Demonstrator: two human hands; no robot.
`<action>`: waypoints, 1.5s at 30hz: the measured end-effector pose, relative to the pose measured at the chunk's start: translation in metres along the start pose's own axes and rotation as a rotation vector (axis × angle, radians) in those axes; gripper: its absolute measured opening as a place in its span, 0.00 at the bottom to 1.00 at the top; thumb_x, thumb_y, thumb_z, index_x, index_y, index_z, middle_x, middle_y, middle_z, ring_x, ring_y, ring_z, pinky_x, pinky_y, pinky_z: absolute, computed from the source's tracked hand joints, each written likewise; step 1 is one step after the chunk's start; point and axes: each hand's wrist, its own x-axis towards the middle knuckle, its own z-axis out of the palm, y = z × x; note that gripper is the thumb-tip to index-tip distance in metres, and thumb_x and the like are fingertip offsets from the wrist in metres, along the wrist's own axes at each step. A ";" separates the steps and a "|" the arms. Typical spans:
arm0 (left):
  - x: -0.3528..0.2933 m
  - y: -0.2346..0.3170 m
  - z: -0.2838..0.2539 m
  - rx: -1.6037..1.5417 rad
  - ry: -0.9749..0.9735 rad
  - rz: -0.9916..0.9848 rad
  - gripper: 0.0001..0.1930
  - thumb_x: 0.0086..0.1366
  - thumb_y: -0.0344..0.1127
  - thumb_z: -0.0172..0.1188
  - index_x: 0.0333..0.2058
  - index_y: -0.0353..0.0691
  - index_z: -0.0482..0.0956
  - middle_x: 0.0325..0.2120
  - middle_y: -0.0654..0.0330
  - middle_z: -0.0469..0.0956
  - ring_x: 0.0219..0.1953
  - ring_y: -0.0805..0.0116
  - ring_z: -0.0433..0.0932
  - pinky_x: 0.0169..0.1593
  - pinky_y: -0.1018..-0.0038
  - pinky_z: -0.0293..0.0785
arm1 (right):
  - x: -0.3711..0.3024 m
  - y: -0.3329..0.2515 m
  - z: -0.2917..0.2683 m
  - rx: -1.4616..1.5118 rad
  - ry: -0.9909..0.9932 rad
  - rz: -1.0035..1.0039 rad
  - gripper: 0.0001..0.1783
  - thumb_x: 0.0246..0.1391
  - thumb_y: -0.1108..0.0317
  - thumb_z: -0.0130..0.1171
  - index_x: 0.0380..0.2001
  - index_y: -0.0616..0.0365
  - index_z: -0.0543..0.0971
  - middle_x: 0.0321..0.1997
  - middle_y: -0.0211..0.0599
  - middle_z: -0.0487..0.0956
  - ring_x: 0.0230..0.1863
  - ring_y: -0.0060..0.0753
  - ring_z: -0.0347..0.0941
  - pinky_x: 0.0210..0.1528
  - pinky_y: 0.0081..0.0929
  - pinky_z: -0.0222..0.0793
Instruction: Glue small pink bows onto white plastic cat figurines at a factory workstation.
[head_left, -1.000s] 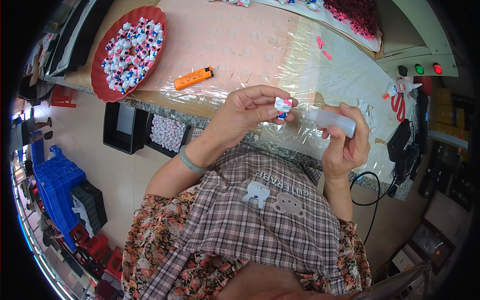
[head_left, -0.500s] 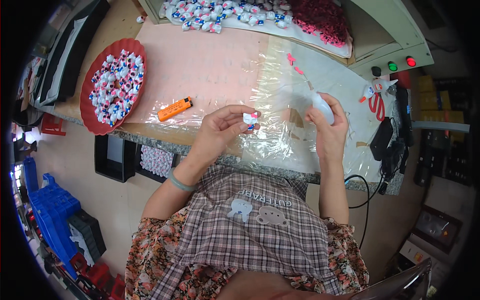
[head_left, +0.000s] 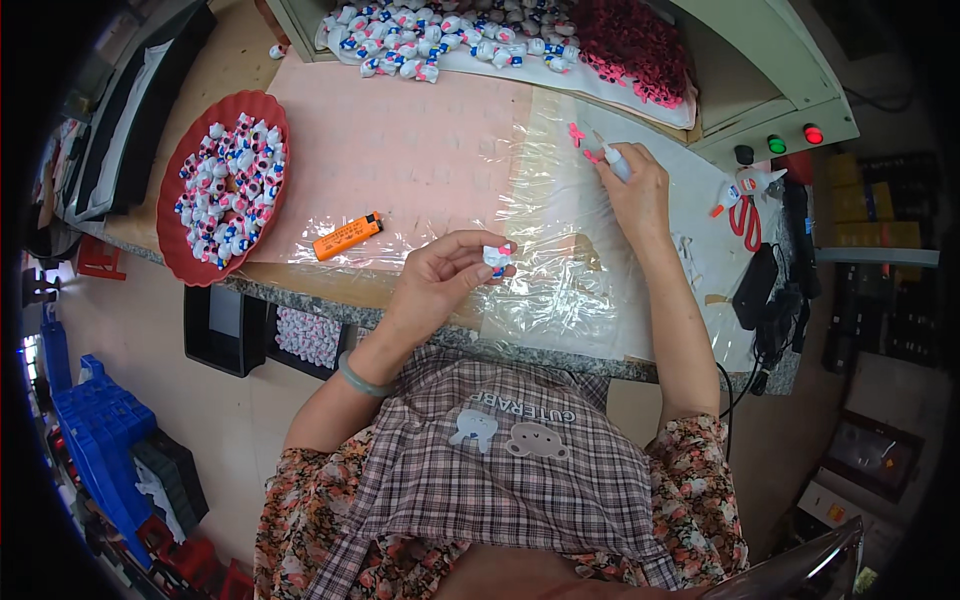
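My left hand [head_left: 440, 275] pinches a small white figurine [head_left: 495, 258] with pink and blue parts, held above the front of the table. Farther forward and to the right, my right hand [head_left: 637, 192] is closed around a small white glue bottle [head_left: 618, 163] with a thin nozzle. Its fingertips are close to a small pink piece [head_left: 592, 156] on the plastic sheet; whether they touch it I cannot tell. A pink bow-shaped piece [head_left: 576, 134] lies just beyond. Left of my left hand lies an orange lighter [head_left: 347, 237].
A red scalloped tray [head_left: 170, 215] of similar figurines stands at the left. More white figurines [head_left: 400, 45] and a heap of dark pink pieces [head_left: 635, 60] lie at the back under a pale green housing [head_left: 800, 95]. Red-handled scissors [head_left: 745, 222] lie at the right, beside a second glue bottle [head_left: 762, 180].
My right hand has reached forward with the glue bottle, to the pink pieces. My left hand keeps the figurine in nearly the same place. The whole view has shifted slightly.
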 end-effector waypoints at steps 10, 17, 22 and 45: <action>0.000 -0.001 -0.001 0.018 -0.020 0.026 0.15 0.64 0.23 0.54 0.50 0.33 0.72 0.47 0.52 0.77 0.47 0.61 0.79 0.52 0.70 0.77 | 0.010 0.007 -0.001 -0.187 -0.148 -0.040 0.12 0.49 0.65 0.63 0.33 0.63 0.80 0.34 0.47 0.77 0.37 0.51 0.75 0.40 0.41 0.70; -0.001 0.001 0.001 0.034 -0.012 0.017 0.15 0.64 0.22 0.53 0.50 0.32 0.72 0.46 0.53 0.77 0.47 0.64 0.79 0.52 0.73 0.76 | 0.022 -0.006 0.005 -0.313 -0.223 0.113 0.20 0.49 0.57 0.63 0.36 0.64 0.80 0.37 0.51 0.80 0.42 0.52 0.75 0.45 0.41 0.71; -0.001 -0.001 0.000 0.036 -0.016 0.010 0.15 0.64 0.19 0.52 0.50 0.32 0.71 0.44 0.54 0.78 0.47 0.66 0.79 0.52 0.75 0.75 | 0.020 0.000 0.005 -0.313 -0.201 0.079 0.17 0.50 0.60 0.61 0.36 0.62 0.80 0.36 0.50 0.80 0.39 0.52 0.76 0.43 0.42 0.71; -0.002 0.001 0.003 0.018 -0.007 -0.006 0.14 0.65 0.21 0.52 0.50 0.31 0.72 0.44 0.55 0.78 0.46 0.67 0.79 0.52 0.74 0.75 | -0.040 -0.027 -0.010 1.111 -0.330 0.542 0.06 0.51 0.77 0.61 0.32 0.59 0.75 0.27 0.34 0.78 0.23 0.18 0.71 0.27 0.17 0.68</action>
